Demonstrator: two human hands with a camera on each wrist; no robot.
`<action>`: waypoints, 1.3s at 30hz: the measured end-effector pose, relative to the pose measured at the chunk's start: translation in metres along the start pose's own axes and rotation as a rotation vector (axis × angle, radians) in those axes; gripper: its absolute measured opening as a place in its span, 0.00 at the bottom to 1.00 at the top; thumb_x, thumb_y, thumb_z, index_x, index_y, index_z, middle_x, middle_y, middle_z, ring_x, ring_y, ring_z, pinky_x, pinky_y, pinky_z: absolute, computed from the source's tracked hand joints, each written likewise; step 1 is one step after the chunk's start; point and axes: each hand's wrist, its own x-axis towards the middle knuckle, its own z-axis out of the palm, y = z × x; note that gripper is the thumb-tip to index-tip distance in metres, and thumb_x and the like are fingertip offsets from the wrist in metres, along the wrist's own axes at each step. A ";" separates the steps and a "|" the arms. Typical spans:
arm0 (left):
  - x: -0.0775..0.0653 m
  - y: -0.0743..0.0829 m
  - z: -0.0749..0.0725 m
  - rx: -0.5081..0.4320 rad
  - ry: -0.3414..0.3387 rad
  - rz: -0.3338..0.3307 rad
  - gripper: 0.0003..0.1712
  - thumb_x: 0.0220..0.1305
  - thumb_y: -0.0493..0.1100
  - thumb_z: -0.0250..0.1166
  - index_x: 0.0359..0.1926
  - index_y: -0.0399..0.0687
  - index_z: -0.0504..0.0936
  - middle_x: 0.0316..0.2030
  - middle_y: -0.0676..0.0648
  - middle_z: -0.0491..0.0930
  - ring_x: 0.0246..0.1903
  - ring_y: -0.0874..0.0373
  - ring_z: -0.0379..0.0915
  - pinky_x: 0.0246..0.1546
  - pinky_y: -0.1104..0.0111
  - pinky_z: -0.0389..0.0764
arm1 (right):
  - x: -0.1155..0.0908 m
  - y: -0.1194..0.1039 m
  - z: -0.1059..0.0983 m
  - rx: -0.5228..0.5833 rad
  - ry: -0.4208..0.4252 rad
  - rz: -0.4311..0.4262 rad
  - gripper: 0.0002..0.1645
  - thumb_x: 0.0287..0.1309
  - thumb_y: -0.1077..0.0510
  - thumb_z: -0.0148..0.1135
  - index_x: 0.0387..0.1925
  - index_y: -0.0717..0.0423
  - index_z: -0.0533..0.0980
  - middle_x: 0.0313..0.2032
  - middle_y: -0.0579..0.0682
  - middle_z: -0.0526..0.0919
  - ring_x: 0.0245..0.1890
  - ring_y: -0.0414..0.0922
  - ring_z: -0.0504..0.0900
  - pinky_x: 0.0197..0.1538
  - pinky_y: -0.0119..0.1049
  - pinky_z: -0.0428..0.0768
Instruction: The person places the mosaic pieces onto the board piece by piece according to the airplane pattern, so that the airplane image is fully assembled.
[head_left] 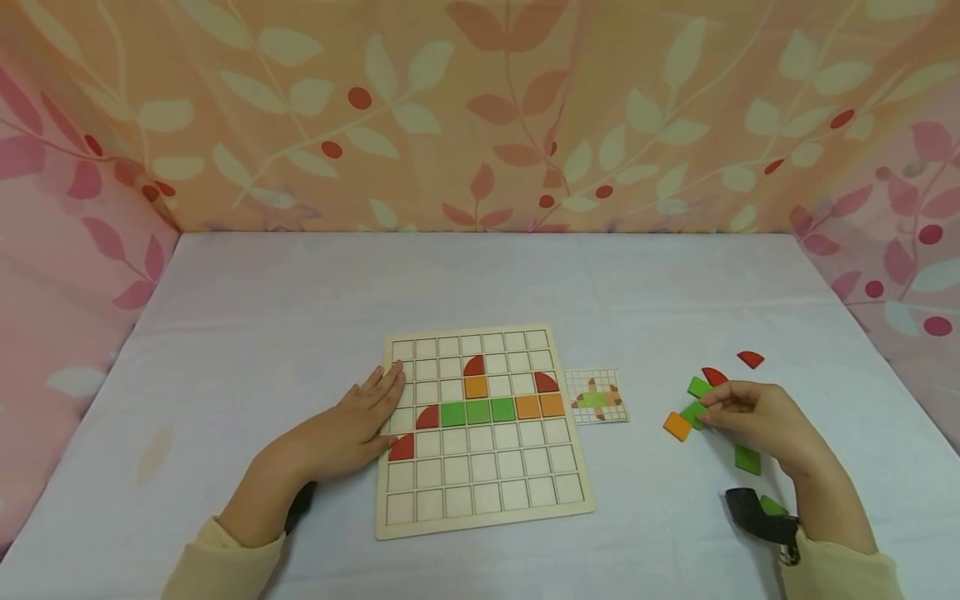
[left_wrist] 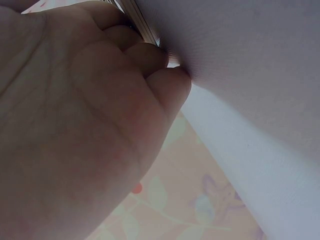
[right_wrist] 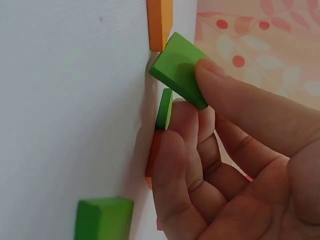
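Observation:
My left hand (head_left: 341,433) lies with its fingers extended over the left edge of a wooden grid board (head_left: 480,521). Its thumb is at a red quarter-circle tile (head_left: 402,447) on the board. In the left wrist view the fingertips meet the board's edge. On the grid, a row holds green squares (head_left: 477,411) and orange squares (head_left: 551,405), with more red quarter-circles around. To the right, my right hand (head_left: 761,421) pinches a green square tile (right_wrist: 177,67) between thumb and fingers, tilted in the right wrist view, near an orange square (head_left: 677,426).
A small pattern card (head_left: 597,396) lies against the board's right side. Loose tiles surround the right hand: red quarter-circles (head_left: 751,359), a green square (head_left: 747,459) and a green piece (head_left: 772,505) by the wrist. Patterned curtains (head_left: 480,117) border the white table (head_left: 300,283).

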 end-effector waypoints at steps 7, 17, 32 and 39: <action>-0.001 0.001 0.000 0.012 -0.003 -0.006 0.41 0.69 0.43 0.54 0.72 0.33 0.42 0.73 0.39 0.34 0.71 0.41 0.29 0.66 0.44 0.43 | 0.000 -0.003 -0.002 0.086 -0.016 -0.032 0.19 0.57 0.58 0.65 0.42 0.70 0.76 0.29 0.43 0.83 0.30 0.37 0.77 0.31 0.29 0.76; -0.001 0.003 0.000 0.009 -0.014 -0.026 0.41 0.69 0.43 0.54 0.72 0.33 0.41 0.73 0.39 0.34 0.71 0.42 0.27 0.67 0.45 0.42 | 0.004 -0.017 0.006 0.131 -0.058 -0.102 0.16 0.56 0.60 0.66 0.40 0.70 0.76 0.29 0.44 0.83 0.30 0.38 0.78 0.34 0.27 0.75; 0.000 0.005 -0.003 0.023 -0.015 -0.015 0.41 0.70 0.43 0.53 0.72 0.32 0.41 0.73 0.39 0.34 0.71 0.41 0.28 0.67 0.44 0.42 | 0.011 -0.057 0.021 0.066 -0.131 -0.082 0.15 0.55 0.57 0.67 0.40 0.64 0.78 0.30 0.51 0.82 0.31 0.44 0.77 0.34 0.32 0.75; 0.000 0.005 -0.004 0.015 -0.022 -0.015 0.41 0.69 0.42 0.53 0.72 0.32 0.42 0.73 0.38 0.34 0.71 0.41 0.28 0.66 0.44 0.42 | 0.015 -0.074 0.032 0.066 -0.148 -0.124 0.12 0.53 0.58 0.68 0.37 0.62 0.79 0.28 0.51 0.80 0.30 0.44 0.76 0.33 0.32 0.75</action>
